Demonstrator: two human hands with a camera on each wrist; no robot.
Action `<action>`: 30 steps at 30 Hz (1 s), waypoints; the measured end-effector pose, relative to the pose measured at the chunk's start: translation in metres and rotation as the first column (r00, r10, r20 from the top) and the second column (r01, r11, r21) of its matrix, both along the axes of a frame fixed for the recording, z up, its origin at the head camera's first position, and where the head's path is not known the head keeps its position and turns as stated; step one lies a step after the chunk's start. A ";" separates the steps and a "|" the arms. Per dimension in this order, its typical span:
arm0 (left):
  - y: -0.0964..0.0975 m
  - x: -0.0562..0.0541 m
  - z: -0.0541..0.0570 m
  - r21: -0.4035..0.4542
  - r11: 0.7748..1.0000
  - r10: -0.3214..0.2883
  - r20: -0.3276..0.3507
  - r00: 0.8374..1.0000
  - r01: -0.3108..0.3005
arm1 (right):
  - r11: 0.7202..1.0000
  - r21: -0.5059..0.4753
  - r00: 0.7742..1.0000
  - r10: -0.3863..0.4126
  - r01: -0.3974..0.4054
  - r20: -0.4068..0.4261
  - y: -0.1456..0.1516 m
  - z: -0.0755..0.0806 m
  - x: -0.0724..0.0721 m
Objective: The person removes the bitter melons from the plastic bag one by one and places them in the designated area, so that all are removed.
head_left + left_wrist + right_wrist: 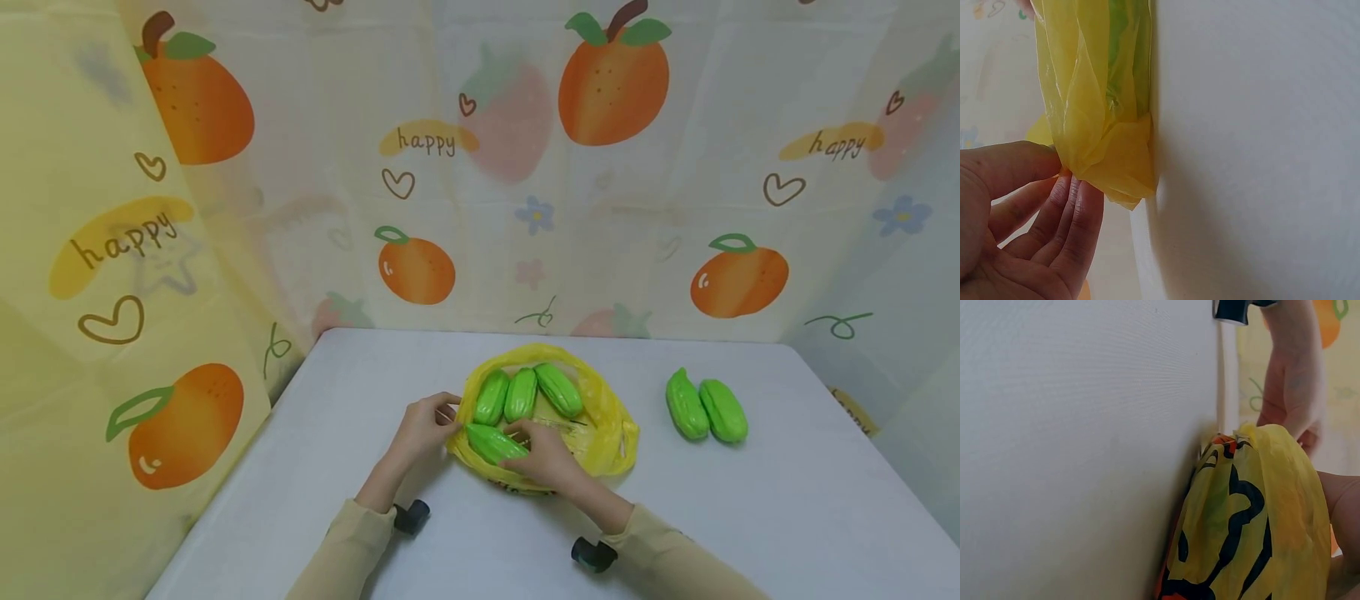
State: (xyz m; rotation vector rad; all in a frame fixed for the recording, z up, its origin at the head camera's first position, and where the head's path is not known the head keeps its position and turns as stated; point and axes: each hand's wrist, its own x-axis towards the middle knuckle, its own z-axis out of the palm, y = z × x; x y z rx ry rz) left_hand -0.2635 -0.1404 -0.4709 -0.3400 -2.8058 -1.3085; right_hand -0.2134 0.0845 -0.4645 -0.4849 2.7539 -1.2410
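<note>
A yellow plastic bag (618,425) lies spread on the table with its mouth facing up. Three short, ridged, cucumber-like green vegetables (521,395) sit along its far inner side. My left hand (423,427) pinches the bag's left rim between thumb and fingers; the left wrist view shows that pinch on the gathered yellow plastic (1107,156). With my right hand (551,458) I hold another green vegetable (491,444) inside the bag's near left part, thumb and fingers at its right end. In the right wrist view the bag's printed side (1241,519) hides the held vegetable.
Two more green vegetables (707,407) lie side by side on the white table (787,517), right of the bag. Fruit-print cloth (615,200) hangs behind the table and along its left side. A dark wrist camera (594,554) sits by each cuff.
</note>
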 end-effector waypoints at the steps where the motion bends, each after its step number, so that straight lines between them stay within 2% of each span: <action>1: 0.000 0.000 0.000 -0.001 1.000 0.000 -0.001 1.000 0.000 | 1.000 0.002 1.000 0.000 0.000 0.001 0.000 0.000 0.000; 10: -0.001 0.000 -0.001 0.003 1.000 -0.026 -0.021 0.999 0.026 | 1.000 0.023 1.000 -0.009 0.009 0.006 0.000 0.000 0.000; 19: 0.000 0.000 -0.001 0.002 1.000 -0.003 -0.007 1.000 0.003 | 0.999 0.037 1.000 -0.020 0.019 0.017 0.008 0.001 -0.001; 25: 0.000 -0.001 -0.001 -0.017 1.000 0.012 -0.011 1.000 -0.012 | 0.999 0.019 0.998 -0.045 0.044 0.054 0.014 0.004 -0.001; 30: 0.000 0.000 0.000 -0.014 1.000 0.013 -0.005 1.000 -0.013 | 0.995 0.000 0.991 -0.097 0.097 0.093 0.021 0.011 -0.001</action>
